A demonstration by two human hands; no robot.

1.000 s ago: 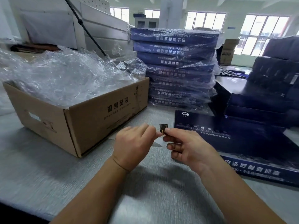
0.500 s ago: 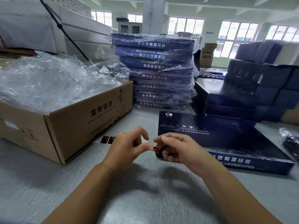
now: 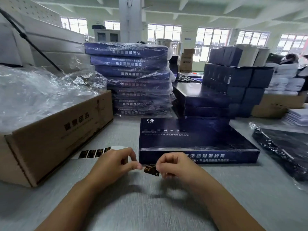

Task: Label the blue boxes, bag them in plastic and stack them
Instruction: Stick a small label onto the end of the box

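Sticker (image 3: 150, 170), a small glossy black-and-gold rectangle, is pinched in the right hand (image 3: 175, 167) just in front of the flat blue box (image 3: 191, 140) on the grey counter (image 3: 150, 207), while the left hand (image 3: 113, 165) is curled with its thumb at the other edge, can't tell if it's gripping.

Too blurred to read: print on small dark label (image 3: 150, 170) at lower centre. Cut off by edges: cardboard carton (image 3: 50, 144) at left, bagged dark box (image 3: 283, 150) at right.

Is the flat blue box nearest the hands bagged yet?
Not bagged: the blue box lies bare, with no crinkled film, unlike the wrapped stack behind it.
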